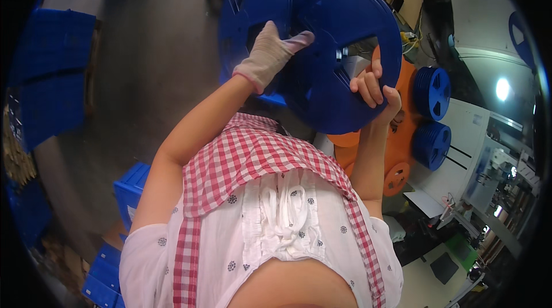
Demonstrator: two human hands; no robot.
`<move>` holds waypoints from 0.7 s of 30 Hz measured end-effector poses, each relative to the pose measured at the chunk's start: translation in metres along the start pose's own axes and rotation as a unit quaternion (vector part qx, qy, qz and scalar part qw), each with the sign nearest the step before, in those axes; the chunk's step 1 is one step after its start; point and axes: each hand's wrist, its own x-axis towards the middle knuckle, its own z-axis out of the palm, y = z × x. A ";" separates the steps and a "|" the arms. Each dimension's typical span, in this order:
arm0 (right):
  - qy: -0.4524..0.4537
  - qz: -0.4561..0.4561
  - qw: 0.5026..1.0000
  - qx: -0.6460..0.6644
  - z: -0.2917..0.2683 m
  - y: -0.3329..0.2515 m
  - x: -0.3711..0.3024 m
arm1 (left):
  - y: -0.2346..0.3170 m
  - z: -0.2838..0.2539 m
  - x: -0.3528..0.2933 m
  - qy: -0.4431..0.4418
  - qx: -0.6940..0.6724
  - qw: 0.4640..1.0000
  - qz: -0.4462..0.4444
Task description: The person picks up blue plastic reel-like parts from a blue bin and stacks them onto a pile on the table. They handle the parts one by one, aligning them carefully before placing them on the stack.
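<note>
Two groups of large blue plastic reels with cut-out windows stand in front of me. My right hand [376, 89], bare, grips the right blue reel [328, 86] at its rim, with fingers bent at a window and the thumb by the outer edge. My left hand [270, 58] wears a thin pale glove. It lies where the two groups meet, its thumb stretched over the right reel and its other fingers at a window of the left blue reel [237, 26]. Those fingertips are partly hidden. Several rims lie close together behind each front face.
An orange fixture [407, 86] stands at the right, with smaller blue reel stacks [431, 94] beside it. A blue crate [129, 190] is by my left side. Larger blue boxes [52, 75] stand at far left. Machinery and a worktable [443, 270] fill the lower right.
</note>
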 end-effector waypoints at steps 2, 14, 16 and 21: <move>0.005 -0.017 0.999 0.034 0.009 0.007 -0.002 | -0.028 -0.011 0.036 0.026 -0.525 0.848 -0.072; -0.071 -0.012 0.993 0.090 0.028 0.025 -0.014 | -0.034 0.017 0.024 0.074 -0.652 0.723 -0.218; -0.076 -0.012 0.993 0.092 0.030 0.025 -0.015 | -0.048 0.014 0.030 0.039 -0.575 0.793 -0.199; -0.061 -0.020 0.995 0.080 0.021 0.021 -0.018 | -0.072 0.016 0.026 -0.058 -0.033 0.997 -0.051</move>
